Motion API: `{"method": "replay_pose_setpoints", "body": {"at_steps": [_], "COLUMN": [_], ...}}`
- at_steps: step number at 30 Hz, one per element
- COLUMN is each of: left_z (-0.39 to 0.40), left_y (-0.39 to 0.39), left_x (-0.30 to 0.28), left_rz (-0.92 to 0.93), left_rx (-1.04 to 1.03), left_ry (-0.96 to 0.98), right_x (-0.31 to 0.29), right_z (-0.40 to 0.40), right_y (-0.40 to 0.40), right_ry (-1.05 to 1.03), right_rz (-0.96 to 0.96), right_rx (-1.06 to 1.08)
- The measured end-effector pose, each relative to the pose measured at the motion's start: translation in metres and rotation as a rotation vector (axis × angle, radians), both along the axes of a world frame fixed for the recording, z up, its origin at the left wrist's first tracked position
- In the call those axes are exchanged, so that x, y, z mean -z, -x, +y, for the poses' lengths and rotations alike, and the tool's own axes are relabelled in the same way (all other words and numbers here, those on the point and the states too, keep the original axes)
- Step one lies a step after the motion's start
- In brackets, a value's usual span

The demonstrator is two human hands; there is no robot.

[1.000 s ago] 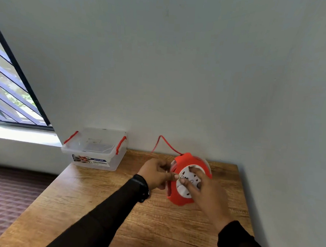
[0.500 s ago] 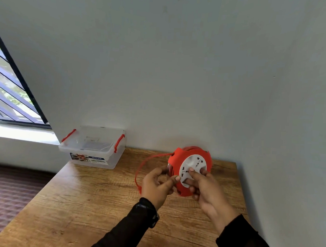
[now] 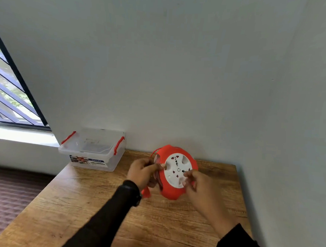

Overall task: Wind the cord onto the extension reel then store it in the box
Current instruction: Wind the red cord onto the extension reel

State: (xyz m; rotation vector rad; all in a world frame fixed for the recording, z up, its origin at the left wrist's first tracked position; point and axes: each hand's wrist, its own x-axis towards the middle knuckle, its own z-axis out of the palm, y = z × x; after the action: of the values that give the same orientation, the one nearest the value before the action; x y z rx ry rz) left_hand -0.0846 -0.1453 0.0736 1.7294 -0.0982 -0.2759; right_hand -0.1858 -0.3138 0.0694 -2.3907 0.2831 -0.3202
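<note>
1. Reel [image 3: 173,190]: a round red plastic drum with a scalloped edge and a white round face [image 3: 176,170] that carries several socket holes and a small ring mark at its middle.
2. It is held upright, its white face turned toward the camera, above the far part of the worktop [image 3: 97,210] and close in front of the wall [image 3: 180,67].
3. A thin red cord [image 3: 154,154] arcs out from the reel's upper left edge; a red end piece [image 3: 146,193], blurred, hangs just under the reel's lower left.
4. The left hand [image 3: 142,172] is curled at the reel's left rim, thumb tip on the edge of the white face; it seems to grip the rim and cord there, though blur hides the details.
5. The right hand [image 3: 198,189] is at the reel's right side, its fingertips [image 3: 187,174] pressed on the white face; blur leaves it unclear whether they pinch anything.
6. Both arms wear black sleeves [image 3: 104,218].
7. Left of the reel, well apart from it, a clear plastic box [image 3: 92,157] with red clips [image 3: 69,137] and a printed label sits at the worktop's far left corner, against the wall.
8. The worktop is brown wood-grain board, running beneath and toward the camera from the reel.
9. The wall behind the reel is plain pale grey.
10. Far left of the reel, beyond the box, a window [image 3: 7,96] with slanted bars sits above a white sill [image 3: 20,136].
11. Below that, a dark reddish patterned floor [image 3: 9,200] lies left of the worktop.
</note>
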Motion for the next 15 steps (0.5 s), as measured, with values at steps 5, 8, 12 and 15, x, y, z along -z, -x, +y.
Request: {"method": "replay_pose_setpoints", "body": {"at_steps": [5, 8, 12, 15], "left_z": [0.018, 0.017, 0.011, 0.005], "left_y": [-0.037, -0.043, -0.042, -0.041], "left_x": [-0.034, -0.046, -0.054, -0.058], "left_rz": [-0.08, -0.086, -0.093, -0.105], "left_rx": [0.312, 0.439, 0.49, 0.509], "left_ry": [-0.393, -0.518, -0.592, -0.629], "right_x": [0.013, 0.019, 0.023, 0.025], "right_z": [0.019, 0.024, 0.026, 0.032], "right_y": [0.004, 0.005, 0.007, 0.008], "right_ry": [0.46, 0.43, 0.329, 0.295], "right_rz": [-0.108, -0.05, -0.022, -0.063], "right_rx": [-0.266, -0.245, -0.196, -0.145]}}
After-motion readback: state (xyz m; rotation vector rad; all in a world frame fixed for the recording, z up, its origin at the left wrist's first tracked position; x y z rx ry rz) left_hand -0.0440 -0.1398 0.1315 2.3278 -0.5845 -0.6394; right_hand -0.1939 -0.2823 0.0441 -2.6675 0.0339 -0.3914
